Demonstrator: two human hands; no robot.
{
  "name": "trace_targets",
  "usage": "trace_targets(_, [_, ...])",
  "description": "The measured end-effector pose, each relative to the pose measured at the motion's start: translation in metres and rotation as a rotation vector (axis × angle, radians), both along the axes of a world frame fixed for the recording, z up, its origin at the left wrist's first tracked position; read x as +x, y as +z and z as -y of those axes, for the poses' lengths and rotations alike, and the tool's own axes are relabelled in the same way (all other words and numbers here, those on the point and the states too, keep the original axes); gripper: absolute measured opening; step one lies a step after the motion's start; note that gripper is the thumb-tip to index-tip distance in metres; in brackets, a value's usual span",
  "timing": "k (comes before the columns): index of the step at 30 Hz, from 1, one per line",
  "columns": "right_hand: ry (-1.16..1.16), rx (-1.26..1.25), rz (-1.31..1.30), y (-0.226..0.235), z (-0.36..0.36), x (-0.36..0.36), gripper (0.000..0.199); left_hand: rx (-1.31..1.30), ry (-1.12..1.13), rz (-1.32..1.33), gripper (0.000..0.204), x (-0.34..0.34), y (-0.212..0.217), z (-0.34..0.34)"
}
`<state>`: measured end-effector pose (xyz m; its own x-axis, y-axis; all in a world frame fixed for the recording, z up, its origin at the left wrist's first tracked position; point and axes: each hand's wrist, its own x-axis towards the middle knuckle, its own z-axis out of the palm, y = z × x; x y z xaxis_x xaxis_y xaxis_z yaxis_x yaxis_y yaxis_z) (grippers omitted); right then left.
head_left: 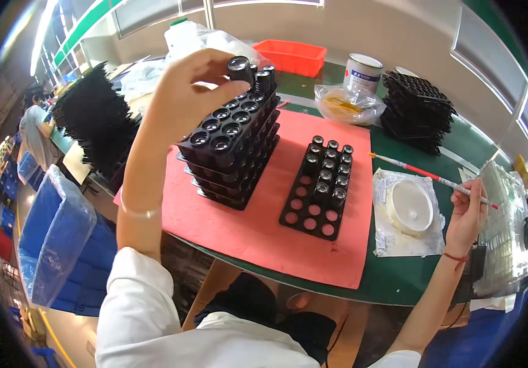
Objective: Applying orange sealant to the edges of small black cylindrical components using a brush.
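My left hand [185, 89] pinches a black cylindrical part with a glassy round top [239, 66] between thumb and fingers. It is over the far end of a stack of black trays [227, 178], whose top tray carries rows of similar parts [232, 129]. In my right hand [467, 214] is a slim red-and-white brush [423, 173], its yellowish tip pointing left. Beneath the brush, a round white dish [412, 207] rests on a paper-covered pad [386, 245]. Between my hands lies a black tray [299, 232] with cylinders in its far and right holes; pink shows through other holes.
A pink mat [264, 251] covers much of the green table [393, 279]. Behind stand a red bin [291, 58], a metal can [362, 73], a plastic bag [343, 105] and stacked black trays [417, 110]. More trays [92, 116] and a blue bin [55, 239] are left; another person [35, 132] is farther off.
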<state>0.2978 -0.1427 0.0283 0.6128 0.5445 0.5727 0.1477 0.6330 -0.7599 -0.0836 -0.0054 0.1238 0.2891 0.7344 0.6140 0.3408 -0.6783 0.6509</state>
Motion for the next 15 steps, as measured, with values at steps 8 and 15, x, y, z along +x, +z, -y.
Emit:
trace_targets(8, [-0.048,-0.083,0.08,0.004,-0.003,-0.004,0.02,0.017,-0.039,-0.359,0.025,-0.018,-0.016,-0.116])
trace_targets(15, [-0.108,-0.121,0.073,0.005,-0.003,-0.009,0.022,-0.021,0.001,-0.456,0.026,-0.015,-0.015,-0.117])
